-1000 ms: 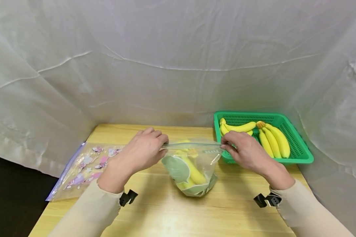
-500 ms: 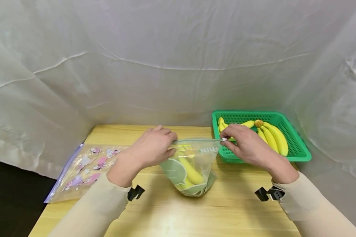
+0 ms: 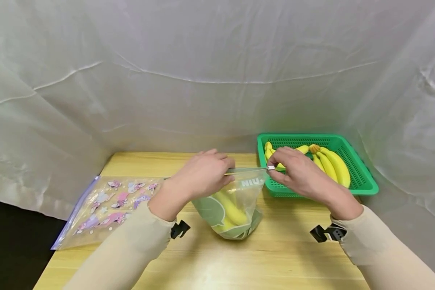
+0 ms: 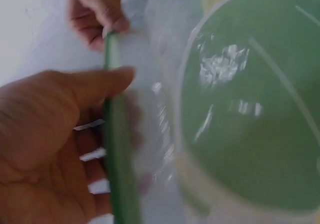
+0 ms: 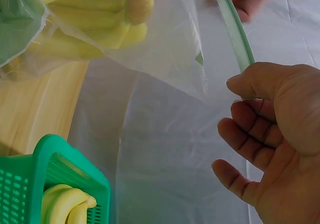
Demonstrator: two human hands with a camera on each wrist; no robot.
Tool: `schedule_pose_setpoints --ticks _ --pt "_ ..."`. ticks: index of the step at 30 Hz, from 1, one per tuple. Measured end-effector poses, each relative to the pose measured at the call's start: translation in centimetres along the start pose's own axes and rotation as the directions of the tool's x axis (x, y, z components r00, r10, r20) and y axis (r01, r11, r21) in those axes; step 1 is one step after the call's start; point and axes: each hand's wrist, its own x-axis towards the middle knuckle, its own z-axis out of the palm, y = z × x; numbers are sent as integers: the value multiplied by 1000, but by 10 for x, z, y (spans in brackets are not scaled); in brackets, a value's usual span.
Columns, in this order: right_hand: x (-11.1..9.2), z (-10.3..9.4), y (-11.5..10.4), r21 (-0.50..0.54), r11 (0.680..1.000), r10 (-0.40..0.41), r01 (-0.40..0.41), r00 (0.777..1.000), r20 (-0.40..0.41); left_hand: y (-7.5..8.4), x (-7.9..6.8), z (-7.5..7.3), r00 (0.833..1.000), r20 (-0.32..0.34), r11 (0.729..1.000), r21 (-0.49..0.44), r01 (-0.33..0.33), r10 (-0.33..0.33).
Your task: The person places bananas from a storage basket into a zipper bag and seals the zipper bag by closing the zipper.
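A clear zip bag [image 3: 208, 211] with green print stands on the table, bananas [image 5: 87, 19] inside it. My left hand [image 3: 206, 173] pinches its top strip [image 4: 116, 149] along the middle; in the left wrist view the thumb lies on the near side, and the fingers show through the film behind. At the right corner my right hand [image 3: 297, 173] pinches the strip's end between thumb and index finger. A small white slider [image 3: 271, 167] shows at those fingertips. The right hand's other fingers are loosely bent in the right wrist view.
Behind the right hand a green basket [image 3: 370, 185] holds bunches of bananas [image 3: 335, 167]. A second zip bag [image 3: 108, 205] with pink and purple pictures lies flat on the wooden table [image 3: 272, 257] at the left. Grey cloth [image 3: 203, 112] hangs round the back and sides.
My left hand has slid rightward along the bag's top strip towards the right hand. The right hand has shifted slightly left and up, and the white slider now shows at its fingertips.
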Motion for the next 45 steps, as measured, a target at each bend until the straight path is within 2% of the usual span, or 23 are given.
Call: schedule_pose_setpoints --ticks 5,9,12,14,17,21,24,32,38,45 --pt "3 4 0 24 1000 18 -18 1000 -16 2 7 -2 999 -39 999 -15 -36 35" --pt "4 7 -1 26 999 28 -27 999 -39 6 11 -6 1000 20 1000 -12 0 0" --pt "4 9 -3 21 999 26 -25 998 -49 15 22 -3 999 42 1000 -8 -15 16" --pt "4 9 -3 21 999 27 -26 998 -49 21 31 2 999 13 999 -22 -48 49" --pt "4 9 -4 21 999 35 -34 998 -58 30 42 10 993 -74 993 -69 -98 93" --pt "4 9 -4 19 999 46 -45 996 -79 36 49 16 977 -185 983 -126 -130 106" --pt "4 9 -4 21 998 64 -63 994 -86 38 52 19 969 -221 980 -135 -144 111" --pt "0 9 -4 66 990 130 -126 990 -58 43 54 20 978 -195 992 -84 -97 79" --pt "-1 7 -2 112 986 130 -125 990 -47 46 53 19 986 -160 996 -56 -62 52" --pt "-2 -2 1 63 987 146 -145 989 -18 40 49 15 992 -126 999 -45 -15 10"
